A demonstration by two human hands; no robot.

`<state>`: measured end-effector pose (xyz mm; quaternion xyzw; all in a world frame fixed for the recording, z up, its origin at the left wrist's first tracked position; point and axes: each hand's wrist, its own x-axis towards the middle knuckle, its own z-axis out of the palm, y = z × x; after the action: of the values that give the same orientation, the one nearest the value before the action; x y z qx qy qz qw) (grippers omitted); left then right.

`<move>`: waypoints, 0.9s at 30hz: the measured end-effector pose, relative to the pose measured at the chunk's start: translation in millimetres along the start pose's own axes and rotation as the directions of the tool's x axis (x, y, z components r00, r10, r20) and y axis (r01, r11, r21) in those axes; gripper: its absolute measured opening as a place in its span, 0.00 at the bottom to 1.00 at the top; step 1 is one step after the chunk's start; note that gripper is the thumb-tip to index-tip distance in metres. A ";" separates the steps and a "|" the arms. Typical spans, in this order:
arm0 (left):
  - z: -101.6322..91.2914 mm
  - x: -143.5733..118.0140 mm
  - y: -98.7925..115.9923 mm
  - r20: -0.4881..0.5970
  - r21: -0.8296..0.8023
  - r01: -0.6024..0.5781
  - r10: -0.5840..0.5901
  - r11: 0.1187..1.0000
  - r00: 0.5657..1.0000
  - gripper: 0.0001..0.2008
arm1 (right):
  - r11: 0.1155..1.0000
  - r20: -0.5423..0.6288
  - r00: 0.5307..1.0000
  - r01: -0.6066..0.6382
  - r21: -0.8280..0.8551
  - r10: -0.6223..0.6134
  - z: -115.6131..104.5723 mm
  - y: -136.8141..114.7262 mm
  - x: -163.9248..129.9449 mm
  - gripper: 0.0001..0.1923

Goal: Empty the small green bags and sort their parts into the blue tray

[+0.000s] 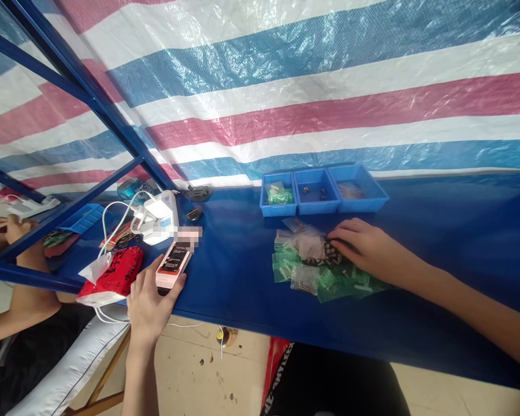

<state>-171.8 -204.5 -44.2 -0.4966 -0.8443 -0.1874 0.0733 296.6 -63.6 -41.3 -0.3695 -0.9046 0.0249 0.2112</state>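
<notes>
My left hand [149,303] rests at the front edge of the blue table [242,277], its fingers touching a phone [173,264] that lies flat with its screen lit. My right hand [364,248] lies palm down on a heap of small plastic bags [312,268], some clear and some green, near the middle of the table. Its fingers are spread over the heap and I cannot tell if they hold one bag.
Three blue bins [323,190] stand in a row behind the heap. A white charger block with cables [158,219], a red packet [117,274] and a dark mouse-like object [195,215] lie at the left. Another person's hands [4,231] are at the far left. A striped tarp hangs behind.
</notes>
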 end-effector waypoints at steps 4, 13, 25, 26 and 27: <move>-0.9 -0.2 1.9 -0.007 0.001 0.001 -0.001 1.000 1.000 0.35 | 1.000 0.004 1.000 0.003 -0.008 -0.003 0.8 0.7 -0.3 0.17; -2.9 -1.2 5.7 -0.008 -0.015 0.013 -0.013 1.000 1.000 0.37 | 1.000 0.003 1.000 0.003 -0.003 -0.003 1.2 1.2 -0.6 0.17; -6.2 2.6 4.9 0.032 -0.026 0.006 -0.005 1.000 0.999 0.42 | 1.000 -0.006 1.000 0.000 0.024 0.000 0.5 0.5 -1.2 0.16; -7.9 5.7 5.0 0.049 -0.028 0.003 -0.002 1.000 0.999 0.42 | 1.000 -0.002 1.000 0.000 0.025 0.000 0.3 0.4 -1.3 0.17; -9.8 9.4 5.6 0.068 -0.029 0.002 0.000 1.000 0.998 0.44 | 1.000 0.003 1.000 0.000 0.024 0.000 0.1 0.3 -1.4 0.17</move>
<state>-172.3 -198.2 -30.9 -0.5031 -0.8438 -0.1830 0.0373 297.7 -64.3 -42.0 -0.3671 -0.9044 0.0365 0.2142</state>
